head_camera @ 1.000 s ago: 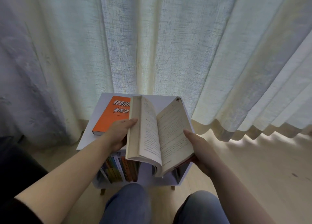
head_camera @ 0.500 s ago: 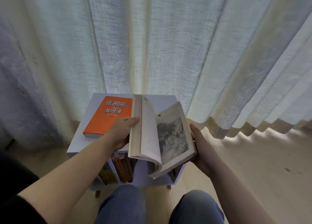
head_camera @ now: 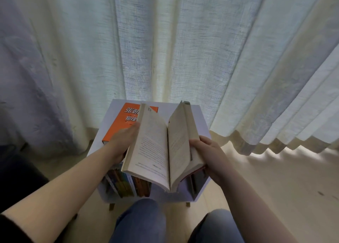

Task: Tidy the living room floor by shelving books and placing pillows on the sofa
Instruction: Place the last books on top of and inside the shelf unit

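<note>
Open book [head_camera: 161,147] held above the small white bookshelf [head_camera: 199,118]: left hand [head_camera: 122,142] grips its left half, right hand [head_camera: 209,154] fingers curl round right half; orange book [head_camera: 122,124] lies flat on the shelf top

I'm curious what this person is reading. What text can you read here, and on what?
"张" plus a half-hidden character, then "物理": white print on the orange book lying on the white bookcase; the rest is covered.
Pages of the open book: print too small to read.
Spines of the shelved books: too blurred to read.
</note>
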`<action>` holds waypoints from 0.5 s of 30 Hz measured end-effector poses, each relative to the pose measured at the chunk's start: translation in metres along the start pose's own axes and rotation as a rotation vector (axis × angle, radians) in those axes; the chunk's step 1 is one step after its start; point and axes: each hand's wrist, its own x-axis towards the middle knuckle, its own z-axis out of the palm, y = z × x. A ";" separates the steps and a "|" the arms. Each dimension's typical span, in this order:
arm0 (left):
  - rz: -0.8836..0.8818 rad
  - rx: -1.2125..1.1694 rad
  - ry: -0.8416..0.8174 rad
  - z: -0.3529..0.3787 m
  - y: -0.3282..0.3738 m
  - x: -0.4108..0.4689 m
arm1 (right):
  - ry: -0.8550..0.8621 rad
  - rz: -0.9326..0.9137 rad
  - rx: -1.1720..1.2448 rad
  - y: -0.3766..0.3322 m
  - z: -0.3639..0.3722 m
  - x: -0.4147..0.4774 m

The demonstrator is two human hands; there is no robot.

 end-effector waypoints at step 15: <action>-0.054 -0.094 -0.070 -0.017 -0.006 0.003 | 0.032 0.177 0.287 0.004 0.025 0.004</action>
